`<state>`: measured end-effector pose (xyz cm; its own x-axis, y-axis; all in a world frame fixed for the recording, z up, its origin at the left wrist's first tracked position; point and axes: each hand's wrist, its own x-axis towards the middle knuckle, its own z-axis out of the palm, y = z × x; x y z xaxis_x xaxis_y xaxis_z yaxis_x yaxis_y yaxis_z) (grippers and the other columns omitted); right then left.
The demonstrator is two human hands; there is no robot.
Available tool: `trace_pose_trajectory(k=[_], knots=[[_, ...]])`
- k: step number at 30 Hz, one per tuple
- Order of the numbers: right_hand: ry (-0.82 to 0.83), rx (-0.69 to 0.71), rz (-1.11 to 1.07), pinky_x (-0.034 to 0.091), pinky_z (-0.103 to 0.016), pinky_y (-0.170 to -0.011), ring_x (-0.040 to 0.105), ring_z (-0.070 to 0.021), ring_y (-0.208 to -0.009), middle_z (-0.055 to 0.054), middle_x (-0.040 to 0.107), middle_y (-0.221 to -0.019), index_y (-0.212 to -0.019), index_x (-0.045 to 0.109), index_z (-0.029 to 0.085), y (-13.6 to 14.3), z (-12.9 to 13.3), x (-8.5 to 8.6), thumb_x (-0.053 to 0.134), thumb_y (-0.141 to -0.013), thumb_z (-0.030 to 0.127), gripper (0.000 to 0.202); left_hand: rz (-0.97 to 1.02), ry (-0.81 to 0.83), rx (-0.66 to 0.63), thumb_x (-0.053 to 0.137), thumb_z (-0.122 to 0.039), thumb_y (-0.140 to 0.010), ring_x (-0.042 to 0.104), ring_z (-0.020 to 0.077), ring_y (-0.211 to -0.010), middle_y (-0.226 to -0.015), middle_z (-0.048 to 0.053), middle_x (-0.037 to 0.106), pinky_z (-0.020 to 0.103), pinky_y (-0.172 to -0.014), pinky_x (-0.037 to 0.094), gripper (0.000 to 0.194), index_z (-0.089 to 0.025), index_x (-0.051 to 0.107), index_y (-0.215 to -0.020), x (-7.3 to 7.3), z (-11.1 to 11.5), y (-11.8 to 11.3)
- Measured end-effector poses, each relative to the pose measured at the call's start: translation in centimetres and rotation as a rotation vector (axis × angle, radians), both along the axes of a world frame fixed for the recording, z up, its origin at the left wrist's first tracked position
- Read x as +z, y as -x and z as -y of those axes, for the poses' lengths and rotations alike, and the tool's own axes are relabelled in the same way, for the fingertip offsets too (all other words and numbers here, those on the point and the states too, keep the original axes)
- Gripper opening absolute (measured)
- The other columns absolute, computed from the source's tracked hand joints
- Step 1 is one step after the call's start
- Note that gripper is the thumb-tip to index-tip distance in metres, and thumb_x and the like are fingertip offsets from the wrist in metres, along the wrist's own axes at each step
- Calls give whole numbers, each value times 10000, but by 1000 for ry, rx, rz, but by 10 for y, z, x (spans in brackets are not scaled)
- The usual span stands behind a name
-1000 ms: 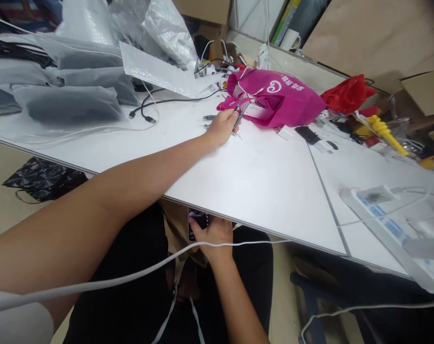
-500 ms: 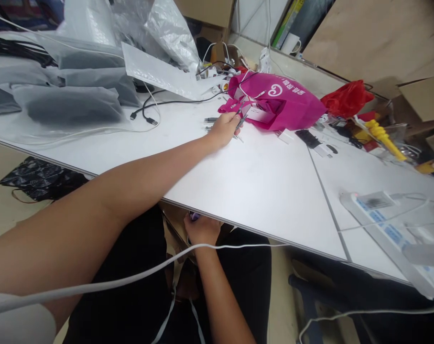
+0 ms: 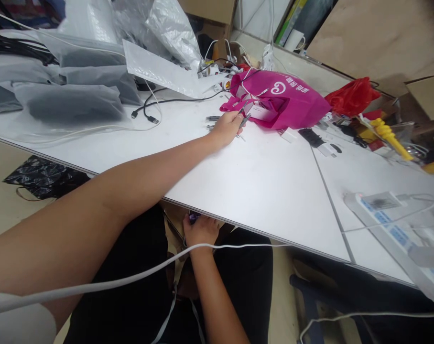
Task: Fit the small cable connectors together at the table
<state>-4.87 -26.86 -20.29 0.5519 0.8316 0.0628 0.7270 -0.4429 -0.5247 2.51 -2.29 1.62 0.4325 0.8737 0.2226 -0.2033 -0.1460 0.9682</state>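
Gripping, fingers closed: left hand (image 3: 228, 129), palm down over the white table (image 3: 263, 181), thumb and forefinger bent about slender dark pen-like tools (image 3: 245, 120), ends jutting out at 2 o'clock. Exact count of these unclear, the hand covering part.

Directions hereafter are taken from the left hand.

Between 6 and 7 o'clock, below the table edge: right hand (image 3: 201, 230), part curled over a phone-like device (image 3: 194, 218), of which only a small lit dark-violet corner shows. Whether the fingers close around it or merely rest on it, cannot tell. One white cable (image 3: 234, 246), running across in front of the right wrist.

At 10 o'clock, just beside: loose pens (image 3: 212, 118), lying flat.
At 2 o'clock, near the tool ends: one magenta bag (image 3: 305, 107), on its side, white lettering, its mouth toward the hand, a white box (image 3: 262, 112) showing in the opening.
At 3 o'clock: one small white block (image 3: 289, 134), at the bag's lower edge; farther along, a yellow twisted item (image 3: 391, 137).
At 4 o'clock, well apart: one power strip (image 3: 385, 222), white and blue, plugs fitted.
At 9 o'clock: black cable (image 3: 145, 114), USB plug exposed; beyond, grey packets (image 3: 73, 102), stacked.
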Motion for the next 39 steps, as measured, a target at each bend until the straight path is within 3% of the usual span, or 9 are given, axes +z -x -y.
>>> trace_pose_trajectory(k=[6,11,15,18,23,28,31,34,39], knots=[[-107,-33,21,583,-960,-874,809,-678,-1185,-197,924,-1178,-1006,809,379,-3,5,-2,793,-506,1057,843,-10,-14,-1,504,-150,-1226,501,108,-627,-652,-20,554,275,-638,359,486,-210,621,-759,-3,-3,0],[-178,-27,68,670,-779,-970,802,-569,-1222,-327,836,-1368,-1464,754,171,11,64,26,684,-1027,746,725,-24,-5,-5,496,-148,-1234,514,98,-644,-682,-28,557,252,-658,395,473,-205,603,-777,1,1,1],[-129,81,-62,630,-701,-1174,748,-506,-1419,-332,777,-1531,-1628,645,54,25,109,54,652,-1130,467,647,-33,1,-11,499,-157,-1240,527,91,-653,-718,-33,566,240,-676,422,456,-201,596,-796,4,3,1],[62,168,-255,639,-632,-1154,807,-454,-1308,-268,841,-1375,-1420,781,120,22,120,98,626,-1147,395,418,-31,2,-3,491,-158,-1242,523,93,-645,-707,-34,550,243,-671,415,468,-205,588,-787,1,1,0],[472,746,-751,580,-322,-770,830,-252,-891,-29,863,-936,-1114,868,259,-27,116,228,872,-978,387,187,-14,-10,-6,498,-165,-1242,533,102,-660,-715,-18,574,244,-656,395,463,-204,606,-793,-6,-7,-3],[-82,364,-315,464,-336,-662,654,-197,-704,-10,702,-739,-888,757,252,-123,34,310,688,-1162,492,370,31,44,-23,503,-169,-1250,514,86,-646,-731,-25,566,212,-639,385,453,-193,596,-807,-1,-2,-3],[-324,132,-90,452,-360,-683,621,-207,-702,-20,670,-716,-846,683,253,-172,-61,302,743,-1146,495,390,42,95,-16,495,-155,-1253,520,64,-628,-778,-24,598,205,-627,385,451,-184,584,-812,8,3,0],[-523,67,-303,448,-328,-613,558,-167,-628,16,621,-746,-903,607,277,-195,-139,265,716,-1139,669,470,25,77,-11,476,-147,-1257,480,62,-595,-731,-38,556,220,-614,375,487,-191,561,-780,11,6,3],[-576,185,-723,315,-266,-434,473,-119,-518,48,586,-752,-937,638,284,-202,-168,215,766,-1027,827,565,-79,-90,-111,553,-118,-1226,505,85,-650,-714,-40,539,242,-690,440,510,-210,519,-726,5,13,6]])
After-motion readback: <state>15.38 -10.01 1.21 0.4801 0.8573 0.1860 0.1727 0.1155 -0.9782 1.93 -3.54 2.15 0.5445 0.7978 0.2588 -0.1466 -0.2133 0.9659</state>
